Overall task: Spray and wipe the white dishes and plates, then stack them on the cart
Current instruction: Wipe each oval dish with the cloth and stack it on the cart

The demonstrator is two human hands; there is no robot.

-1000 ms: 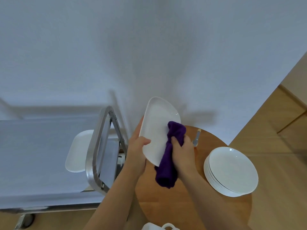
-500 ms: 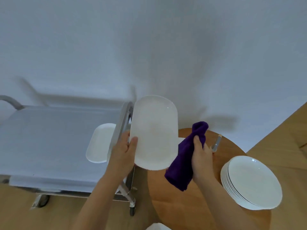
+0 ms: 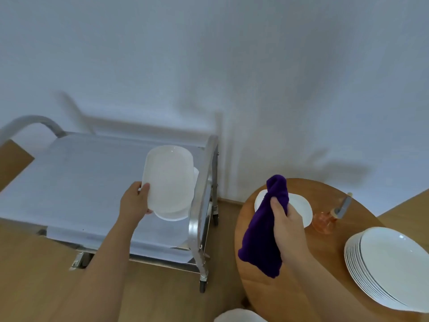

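Observation:
My left hand grips a white oblong dish by its near left edge and holds it over the steel cart, just above another white dish that lies on the cart's top near the right handle. My right hand is closed on a purple cloth that hangs above the round wooden table. Behind the cloth a white dish lies on the table. A stack of several round white plates sits at the table's right.
An orange spray bottle with a grey nozzle stands on the table behind the plates. The cart's right handle bar rises between cart and table. A white object shows at the bottom edge. A white wall lies behind, wooden floor below.
My left hand has carried the oblong dish left, from beside the table to over the cart. My right hand and the cloth have come off the dish and stay above the table.

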